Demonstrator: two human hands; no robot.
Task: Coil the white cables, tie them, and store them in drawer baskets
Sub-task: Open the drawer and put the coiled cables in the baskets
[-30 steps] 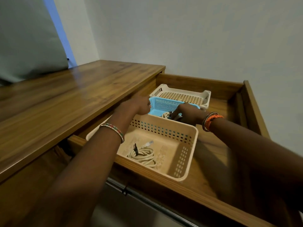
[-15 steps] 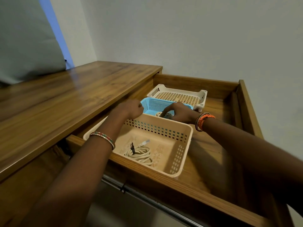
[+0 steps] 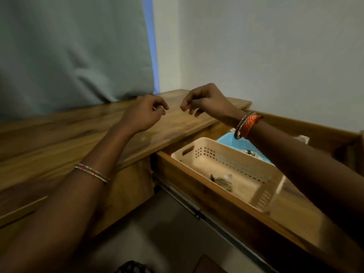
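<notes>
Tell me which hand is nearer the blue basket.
Right. The right hand hovers above the desktop up-left of the blue basket; the left hand hangs farther left.

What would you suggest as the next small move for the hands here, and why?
Probably push the drawer shut. Both the left hand and right hand hang over the desktop, loosely curled and holding nothing. A coiled cable lies in the beige basket, and another seems to lie in the blue basket. No loose cable shows.

Both hands, left hand (image 3: 144,113) and right hand (image 3: 206,100), have lifted from the blue basket (image 3: 236,143), empty.
</notes>
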